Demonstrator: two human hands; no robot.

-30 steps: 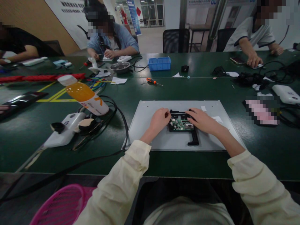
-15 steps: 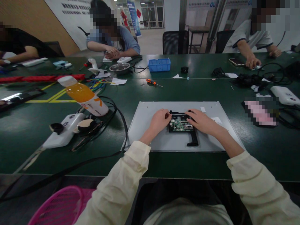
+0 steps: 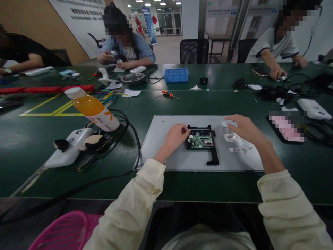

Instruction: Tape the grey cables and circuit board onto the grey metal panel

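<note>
A green circuit board (image 3: 200,141) sits in a black plastic frame (image 3: 214,158) with a leg reaching down at its right. Both lie on a flat light-grey panel (image 3: 166,160). My left hand (image 3: 178,136) is closed, its curled fingertips gripping the frame's upper left edge. To the right of the frame, my right hand (image 3: 243,127) hovers over the panel with thumb and forefinger apart and nothing between them. Beside its fingertips is a small white paper piece (image 3: 224,124). Printed white labels (image 3: 230,138) and a clear strip lie below that hand.
Left of the panel stand an orange drink bottle (image 3: 92,108), a white device (image 3: 69,147) and a black cable. An orange screwdriver (image 3: 168,93) and a blue basket (image 3: 176,75) lie farther back. At right is a pink-screened phone (image 3: 287,127). Several people sit opposite.
My right hand has let go of the frame's right side and moved right over the labels. My left hand stays at the frame. The person opposite has raised one hand holding something white.
</note>
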